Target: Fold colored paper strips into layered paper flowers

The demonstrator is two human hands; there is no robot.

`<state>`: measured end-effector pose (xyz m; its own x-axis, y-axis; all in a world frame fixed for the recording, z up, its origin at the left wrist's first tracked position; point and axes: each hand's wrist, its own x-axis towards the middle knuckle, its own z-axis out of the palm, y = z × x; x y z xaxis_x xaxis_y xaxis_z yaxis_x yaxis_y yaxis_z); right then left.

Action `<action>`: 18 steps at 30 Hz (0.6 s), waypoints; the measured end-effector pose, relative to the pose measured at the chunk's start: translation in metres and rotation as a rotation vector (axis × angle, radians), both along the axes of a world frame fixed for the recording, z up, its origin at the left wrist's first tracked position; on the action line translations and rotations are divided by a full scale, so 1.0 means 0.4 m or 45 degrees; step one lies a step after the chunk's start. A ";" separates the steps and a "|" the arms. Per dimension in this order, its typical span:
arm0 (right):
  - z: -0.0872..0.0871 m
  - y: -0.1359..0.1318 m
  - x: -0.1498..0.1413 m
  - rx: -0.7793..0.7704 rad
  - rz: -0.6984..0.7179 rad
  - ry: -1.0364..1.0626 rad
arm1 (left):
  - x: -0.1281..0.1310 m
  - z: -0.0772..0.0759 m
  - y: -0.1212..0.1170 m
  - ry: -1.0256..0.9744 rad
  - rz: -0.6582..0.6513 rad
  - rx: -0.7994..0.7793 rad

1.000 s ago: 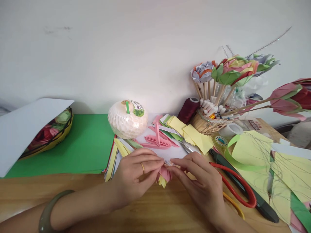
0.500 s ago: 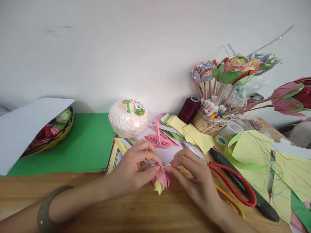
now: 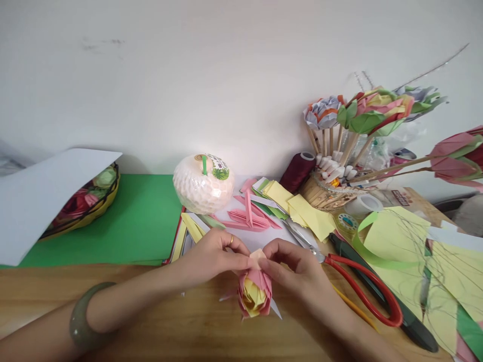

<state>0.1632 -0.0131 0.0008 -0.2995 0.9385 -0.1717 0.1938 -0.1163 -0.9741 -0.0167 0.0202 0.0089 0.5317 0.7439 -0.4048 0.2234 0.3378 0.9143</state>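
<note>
A pink and yellow folded paper flower [image 3: 255, 294] hangs between my hands above the wooden table, its open yellow centre turned toward me. My left hand [image 3: 226, 254] pinches the flower's upper end between thumb and fingers. On the other side, my right hand [image 3: 292, 264] pinches the same end, its thumb on a pale, cream-coloured piece [image 3: 257, 255] at the top. White pointed bits of paper stick out behind the flower. Red-handled scissors [image 3: 364, 281] lie just right of my right hand.
Behind my hands lie folded pink strips [image 3: 251, 217] and yellow paper pieces [image 3: 311, 213]. A white foam-wrapped fruit [image 3: 202, 188] stands near the wall. At the right are a basket [image 3: 319, 190] of paper flowers, a maroon thread spool [image 3: 296, 171] and tangled wires [image 3: 449, 266]. Green board [image 3: 143, 216] lies left.
The flower has tipped so its yellow centre now faces me, and more of it shows. Both hands keep their pinch at its top. The view has shifted slightly.
</note>
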 end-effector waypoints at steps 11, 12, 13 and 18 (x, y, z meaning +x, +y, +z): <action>-0.029 -0.001 -0.009 -0.090 -0.039 0.148 | 0.005 -0.005 0.000 -0.037 0.094 -0.057; -0.028 -0.002 -0.009 -0.077 -0.044 0.132 | 0.007 -0.003 -0.001 -0.051 0.096 -0.070; -0.027 -0.003 -0.008 -0.063 -0.049 0.110 | 0.008 -0.001 -0.001 -0.065 0.102 -0.081; -0.016 -0.002 -0.004 -0.014 -0.007 0.053 | 0.009 0.003 -0.002 -0.075 0.115 -0.044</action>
